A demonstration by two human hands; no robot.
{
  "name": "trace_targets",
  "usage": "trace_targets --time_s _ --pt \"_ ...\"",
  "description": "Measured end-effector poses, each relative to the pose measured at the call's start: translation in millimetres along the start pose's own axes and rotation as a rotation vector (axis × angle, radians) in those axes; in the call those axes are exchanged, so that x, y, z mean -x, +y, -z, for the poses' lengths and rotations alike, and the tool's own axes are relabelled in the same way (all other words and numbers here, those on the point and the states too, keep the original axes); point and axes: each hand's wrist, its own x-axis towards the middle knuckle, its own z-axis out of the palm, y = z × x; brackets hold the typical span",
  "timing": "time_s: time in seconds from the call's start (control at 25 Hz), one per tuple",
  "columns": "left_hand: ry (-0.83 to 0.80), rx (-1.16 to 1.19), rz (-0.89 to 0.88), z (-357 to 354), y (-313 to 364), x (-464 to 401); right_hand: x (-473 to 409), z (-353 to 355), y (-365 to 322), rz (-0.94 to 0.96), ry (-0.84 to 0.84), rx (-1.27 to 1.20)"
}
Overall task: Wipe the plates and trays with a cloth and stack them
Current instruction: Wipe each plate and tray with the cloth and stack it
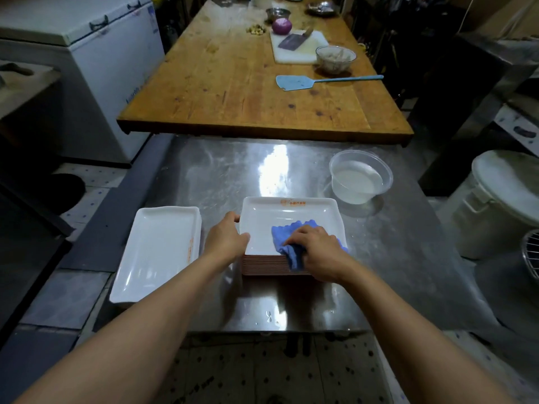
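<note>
Top tray (287, 221) of stack, long axis left-right, logo edge facing away. Left hand (226, 239) gripping its left rim, fingers curled. Blue cloth (291, 243) under right hand (316, 252), fingers curled over it, near front-right corner. Wiped trays (159, 252) left on desk (218, 170).

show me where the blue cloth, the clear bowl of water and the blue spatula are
blue cloth (281, 232): head view, on its flat part left of the fingers.
clear bowl of water (380, 166): head view, on its far right rim.
blue spatula (294, 82): head view, on the blade.
</note>
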Motion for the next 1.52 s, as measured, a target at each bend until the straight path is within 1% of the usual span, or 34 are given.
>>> trace_targets --time_s 0.08,0.16,0.24,0.28,0.36,0.44,0.48,0.56,0.64,0.72,0.84,0.96,1.12,1.2,1.32,1.44,1.52 --pt "0.009 -0.016 0.01 -0.6 0.6 -0.5 9.9 9.2 14.9 -0.067 0.033 0.021" --pt "0.011 -0.019 0.013 -1.3 2.0 -1.0 19.2 18.7 26.7 -0.108 0.052 0.154" --pt "0.001 -0.029 0.003 -0.1 4.1 -1.1 26.3 26.6 34.5 -0.084 0.072 0.35" --pt "-0.002 -0.051 -0.003 0.7 6.0 -0.1 29.1 29.4 37.6 -0.071 0.078 0.411" --pt "0.021 -0.144 -0.002 3.5 11.8 4.8 32.9 31.6 42.0 -0.076 0.096 0.438" --pt "0.103 -0.311 -0.01 5.5 16.7 14.4 34.9 32.1 44.3 -0.11 0.158 0.36" --pt "0.154 -0.375 -0.06 4.5 20.1 20.7 36.7 33.8 46.4 -0.12 0.209 0.301" --pt "0.206 -0.368 -0.286 -1.6 29.0 32.9 39.9 38.1 52.8 -0.131 0.336 0.148" --pt "0.135 -0.332 -0.509 -12.2 39.6 43.4 43.0 39.7 59.1 -0.206 0.469 -0.036" --pt "0.057 -0.406 -0.62 -25.8 49.5 49.8 46.6 38.2 63.4 -0.277 0.575 -0.188" --pt "0.06 -0.512 -0.653 -38.1 53.8 50.9 53.9 33.3 67.2 -0.327 0.641 -0.287" --pt "0.059 -0.486 -0.685 -34.1 51.9 49.9 62.5 31.9 72.5 -0.365 0.682 -0.324" --pt "0.041 -0.425 -0.779 -21.1 45.2 54.7 72.4 34.8 68.9 -0.417 0.706 -0.403" --pt "0.048 -0.493 -0.837 -20.6 44.8 58.4 75.8 34.5 63.0 -0.431 0.697 -0.417" --pt "0.067 -0.621 -0.869 -23.1 51.0 59.2 82.1 32.8 50.9 -0.44 0.701 -0.425" --pt "0.096 -0.693 -0.863 -22.3 55.0 59.3 93.0 31.9 39.6 -0.43 0.73 -0.452" --pt "0.128 -0.691 -0.856 -19.7 54.0 59.9 99.9 29.3 34.3 -0.423 0.756 -0.462"
